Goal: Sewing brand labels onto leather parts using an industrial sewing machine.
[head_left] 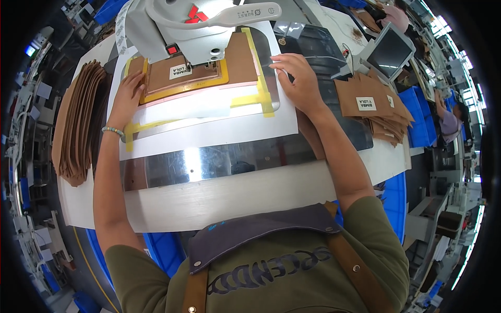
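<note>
A yellow-edged clamp frame (211, 82) lies over a brown panel (242, 57) under the head of a white sewing machine (201, 44). A white printed label (180, 71) shows inside the frame. My left hand (128, 95) rests at the frame's left end, its fingers extended along the edge and holding nothing. To the right of the panel, my right hand (299, 78) hovers by the edge of the white sheet (209, 132), thumb and fingers apart, with nothing in it. Yellow tape (267, 96) borders the panel on the sheet.
A thick stack of brown panels (78, 122) stands at the left. More brown panels with white labels (365, 99) lie in a pile at the right, below a monitor (389, 49). Blue bins (419, 117) stand beyond and under the table. Other people (450, 121) are at the far right.
</note>
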Tool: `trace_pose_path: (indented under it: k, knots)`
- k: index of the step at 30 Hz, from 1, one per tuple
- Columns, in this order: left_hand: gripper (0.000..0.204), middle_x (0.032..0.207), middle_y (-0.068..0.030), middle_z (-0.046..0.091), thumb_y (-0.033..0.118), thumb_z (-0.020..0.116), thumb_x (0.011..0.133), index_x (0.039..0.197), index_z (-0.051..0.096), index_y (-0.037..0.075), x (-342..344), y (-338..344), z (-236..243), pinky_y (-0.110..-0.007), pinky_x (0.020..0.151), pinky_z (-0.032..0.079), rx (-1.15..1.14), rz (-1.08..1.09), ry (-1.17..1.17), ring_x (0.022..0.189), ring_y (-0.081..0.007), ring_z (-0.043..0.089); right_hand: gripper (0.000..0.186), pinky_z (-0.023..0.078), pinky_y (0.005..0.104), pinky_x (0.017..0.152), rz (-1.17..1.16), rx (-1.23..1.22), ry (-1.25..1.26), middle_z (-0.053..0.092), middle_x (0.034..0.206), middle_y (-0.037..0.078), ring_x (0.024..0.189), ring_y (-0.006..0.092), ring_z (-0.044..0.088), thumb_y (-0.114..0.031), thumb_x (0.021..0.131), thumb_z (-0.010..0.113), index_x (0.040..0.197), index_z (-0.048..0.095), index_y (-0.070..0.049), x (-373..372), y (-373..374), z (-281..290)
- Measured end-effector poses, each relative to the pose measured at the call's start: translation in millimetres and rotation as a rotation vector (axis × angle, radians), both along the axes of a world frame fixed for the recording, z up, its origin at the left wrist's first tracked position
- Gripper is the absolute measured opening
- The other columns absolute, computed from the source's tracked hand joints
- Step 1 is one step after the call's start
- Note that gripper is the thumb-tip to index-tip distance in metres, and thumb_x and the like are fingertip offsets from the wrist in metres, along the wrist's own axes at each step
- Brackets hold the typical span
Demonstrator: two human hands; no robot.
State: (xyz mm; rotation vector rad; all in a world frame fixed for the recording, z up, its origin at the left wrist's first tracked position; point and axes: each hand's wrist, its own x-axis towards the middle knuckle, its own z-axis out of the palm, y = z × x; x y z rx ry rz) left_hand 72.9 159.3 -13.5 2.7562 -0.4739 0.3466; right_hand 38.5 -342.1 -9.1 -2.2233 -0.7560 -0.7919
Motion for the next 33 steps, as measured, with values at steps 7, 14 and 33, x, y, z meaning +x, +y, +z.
trace_pose_path:
  k: [7, 14, 33]
  knots:
    - [0.045, 0.160, -0.0128, 0.056, 0.019, 0.058, 0.108, 0.149, 0.060, 0.001, 15, 25, -19, -0.043, 0.127, 0.038, 0.090, 0.081, -0.040, 0.149, -0.0355, 0.048, 0.019, 0.055, 0.0401, 0.104, 0.003, -0.011, 0.004, 0.076, 0.122, 0.006, 0.121, 0.0290, 0.067, -0.003, 0.092, 0.068, 0.107, 0.077, -0.008, 1, -2, -4]
    - [0.053, 0.166, -0.0106, 0.050, 0.027, 0.060, 0.108, 0.155, 0.056, 0.003, 13, 39, -22, -0.043, 0.129, 0.034, 0.113, 0.075, -0.042, 0.154, -0.0359, 0.043, 0.018, 0.053, 0.0420, 0.106, 0.074, -0.032, 0.071, 0.076, 0.123, 0.007, 0.123, 0.0291, 0.066, -0.005, 0.092, 0.068, 0.107, 0.078, -0.007, -5, 6, 2]
    - [0.040, 0.154, -0.0138, 0.061, 0.028, 0.060, 0.107, 0.139, 0.071, 0.005, 23, -93, -37, -0.055, 0.117, 0.044, 0.208, -0.083, -0.094, 0.145, -0.0471, 0.050, 0.015, 0.041, 0.0522, 0.118, 0.247, -0.444, -0.019, 0.072, 0.132, 0.010, 0.133, 0.0308, 0.062, -0.012, 0.094, 0.075, 0.109, 0.077, -0.007, -64, 32, 17]
